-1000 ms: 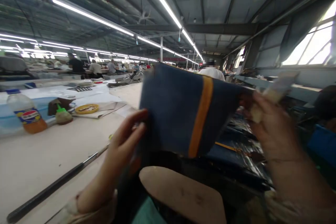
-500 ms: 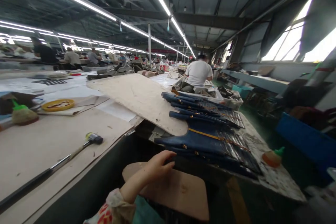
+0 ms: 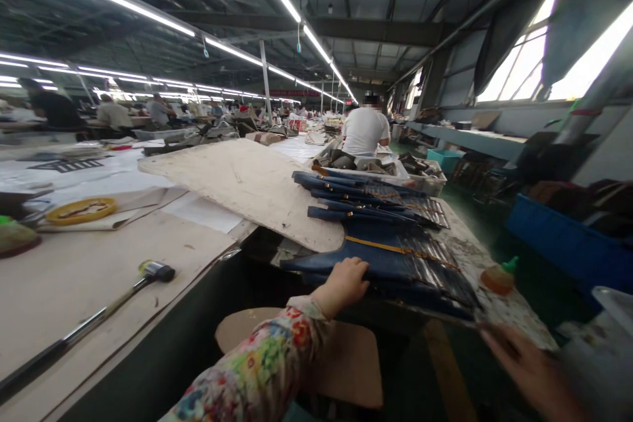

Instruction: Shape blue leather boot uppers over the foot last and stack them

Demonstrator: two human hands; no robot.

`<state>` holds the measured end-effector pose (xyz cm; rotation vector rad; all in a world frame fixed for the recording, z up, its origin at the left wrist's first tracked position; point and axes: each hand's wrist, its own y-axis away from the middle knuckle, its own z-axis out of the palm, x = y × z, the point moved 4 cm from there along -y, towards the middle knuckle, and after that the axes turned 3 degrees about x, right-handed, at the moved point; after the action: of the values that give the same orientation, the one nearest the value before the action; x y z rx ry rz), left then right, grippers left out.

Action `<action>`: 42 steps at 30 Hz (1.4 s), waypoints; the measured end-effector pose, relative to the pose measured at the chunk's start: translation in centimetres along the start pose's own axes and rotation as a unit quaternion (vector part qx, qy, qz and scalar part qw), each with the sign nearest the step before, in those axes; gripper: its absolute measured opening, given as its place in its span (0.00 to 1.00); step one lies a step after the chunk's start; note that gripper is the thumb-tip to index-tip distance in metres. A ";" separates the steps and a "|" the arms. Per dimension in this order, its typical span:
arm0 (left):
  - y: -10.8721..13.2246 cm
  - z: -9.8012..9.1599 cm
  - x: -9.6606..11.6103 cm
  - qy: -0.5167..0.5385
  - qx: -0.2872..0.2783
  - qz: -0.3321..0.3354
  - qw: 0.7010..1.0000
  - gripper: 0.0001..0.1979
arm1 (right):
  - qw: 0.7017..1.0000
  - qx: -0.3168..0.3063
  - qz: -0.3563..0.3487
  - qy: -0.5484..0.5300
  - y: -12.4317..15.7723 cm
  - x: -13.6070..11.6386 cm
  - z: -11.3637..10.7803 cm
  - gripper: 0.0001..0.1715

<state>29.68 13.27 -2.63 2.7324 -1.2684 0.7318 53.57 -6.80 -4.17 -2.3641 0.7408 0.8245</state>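
Observation:
A stack of dark blue panels [image 3: 390, 227] lies on the worn table edge ahead of me. They look like fabric or leather, with small gold-coloured fittings, a tan strip and shiny stripes at the right end. My left hand [image 3: 346, 280], in a floral sleeve, curls its fingers over the near edge of the lowest panels. Smeared by motion, my right hand [image 3: 529, 366] is by the stack's near right corner. Its fingertips come close to that corner; I cannot tell whether they touch. Beneath my left forearm is a flat tan board [image 3: 353, 359].
A pale board [image 3: 237, 175] reaches under the stack's left side. On the left table lie a hammer [image 3: 155, 270] and a yellow ring [image 3: 82, 211]. A glue bottle [image 3: 498, 279] stands right of the stack. A seated co-worker [image 3: 366, 132] is ahead, beyond filled bins [image 3: 425, 183].
My left hand has moved forward and right from above the tan board onto the near edge of the blue panels. My right hand has come into view at lower right. The view has shifted slightly.

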 end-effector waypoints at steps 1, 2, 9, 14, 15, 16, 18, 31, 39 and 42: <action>-1.0 0.7 0.4 -0.010 0.001 0.000 1.000 0.19 | 0.995 -0.072 -0.063 -0.011 -0.2 -0.9 2.7 0.15; -1.8 1.4 0.6 -0.018 0.000 0.000 1.000 0.19 | 0.984 -0.127 -0.124 -0.011 -0.2 -1.9 5.3 0.17; -5.4 4.5 -1.9 -0.031 -0.027 -0.090 0.995 0.14 | 0.963 -0.115 -0.236 0.055 -2.7 -5.9 14.4 0.24; -5.9 4.6 -3.6 0.026 0.005 -0.160 0.987 0.13 | 0.966 -0.099 -0.216 0.104 -5.8 -6.1 15.0 0.23; -5.9 4.5 -3.7 0.039 0.017 -0.171 0.984 0.13 | 0.966 -0.098 -0.209 0.116 -6.1 -6.1 15.1 0.22; -5.9 4.4 -3.8 0.053 0.031 -0.183 0.981 0.13 | 0.966 -0.101 -0.202 0.129 -6.4 -6.1 15.2 0.20; -5.9 3.7 -4.1 0.080 0.067 -0.203 0.974 0.13 | 0.964 -0.119 -0.185 0.151 -6.5 -5.8 15.6 0.17; -0.8 -24.9 -2.9 0.040 0.430 -0.081 0.898 0.14 | 0.975 -0.187 -0.049 0.113 -6.8 -4.6 16.2 0.16; 3.7 -33.3 6.6 -0.016 0.510 0.150 0.847 0.06 | 0.971 -0.116 -0.051 -0.204 -6.1 -10.9 13.3 0.26; 4.8 -33.4 8.8 0.025 0.482 0.173 0.859 0.05 | 0.937 -0.099 -0.046 -0.332 -4.9 -14.1 12.1 0.33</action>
<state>17.78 11.49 30.07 3.1044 -1.7518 1.9152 42.60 8.72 -1.43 -2.0452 0.2673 1.5960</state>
